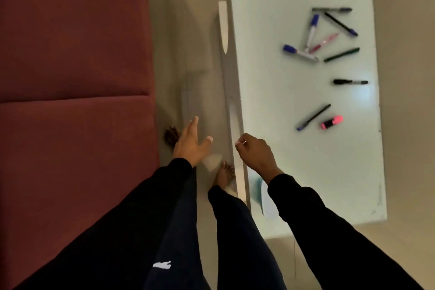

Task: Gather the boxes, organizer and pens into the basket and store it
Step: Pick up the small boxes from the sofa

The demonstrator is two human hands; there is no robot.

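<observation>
Black sleeves fill the bottom of the view, both arms reaching forward over bare feet on the pale floor between a dark red sofa (70, 77) and a glass-topped table (270, 106). The left hand (190, 142) hangs over the floor with fingers spread and nothing in it. The right hand (256, 154) is at the table's near edge, fingers curled loosely inward — it grips nothing I can make out.

The pens lie scattered across the tabletop, well apart from both hands: a cluster of blue-capped markers (300, 52) with a pink pen (323, 42) and dark pens crossing it, a green pen (341, 54) just beside them, a black marker (350, 82) alone, then a dark pen (313, 117) next to a pink highlighter (332, 122). Another pen sits at the top edge, mostly cut off. No basket, boxes or organizer are in view.

The step appears to be collecting the pens. Best to start with the highlighter and dark pen nearest the right hand, then sweep the cluster together rather than picking one at a time — round barrels will likely roll on smooth glass, so cup them from the far side and draw them inward, away from the table's edges.
</observation>
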